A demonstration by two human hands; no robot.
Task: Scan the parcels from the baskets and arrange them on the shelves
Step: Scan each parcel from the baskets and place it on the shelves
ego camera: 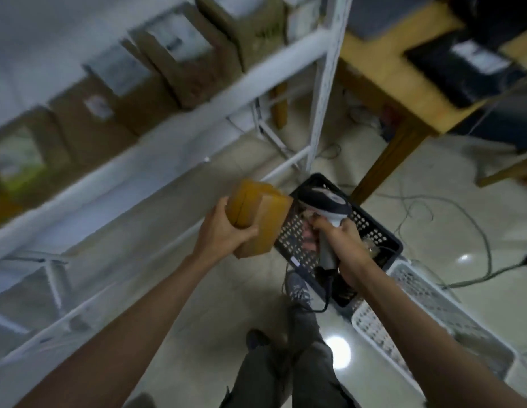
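The person's two bare forearms reach forward from the lower edge of the head view, above dark grey trousers [288, 375] and a grey laced shoe [297, 288] on the pale tiled floor [197, 313].

The left hand [224, 231] grasps a brown cardboard parcel [257, 214], fingers wrapped round its near end and thumb on top; the parcel is sealed with yellowish tape and held in the air, tilted, just left of the black basket [382, 234]. The right hand [341, 245] is clenched round the grey handle of a barcode scanner [324, 201], its dark head directed toward the parcel and very close to its right end; contact cannot be confirmed. A dark cable hangs from the base of the handle.

The black perforated basket stands on the floor beneath the scanner; its contents are unclear. A white perforated basket [432, 319] stands just beside it, nearer the person's right.

On the left, a white metal shelf [174, 113] carries a row of brown parcels with white labels, blurred. At upper right, a wooden tabletop [403, 81] bears a dark device [468, 66]. Loose cables [480, 231] lie across the floor on the right.
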